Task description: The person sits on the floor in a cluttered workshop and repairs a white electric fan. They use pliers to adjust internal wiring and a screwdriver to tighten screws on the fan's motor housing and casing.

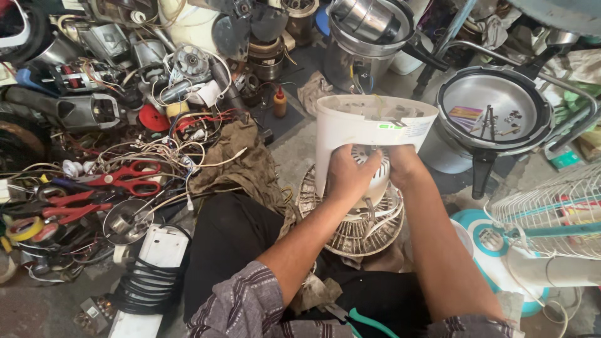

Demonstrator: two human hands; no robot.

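A grey concrete floor (294, 141), stained and dusty, shows only in patches under even daylight. Loose wires (163, 156), motor parts and red-handled scissors (122, 176) crowd one side, with a brown rag (247, 166) beside them. Steel pots (366, 37) stand farther off, and a white wire fan guard (554, 209) lies opposite.

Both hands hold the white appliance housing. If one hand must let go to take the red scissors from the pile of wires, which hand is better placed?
Probably the left hand: the red scissors lie on its side, while the right hand would have to cross the white housing.
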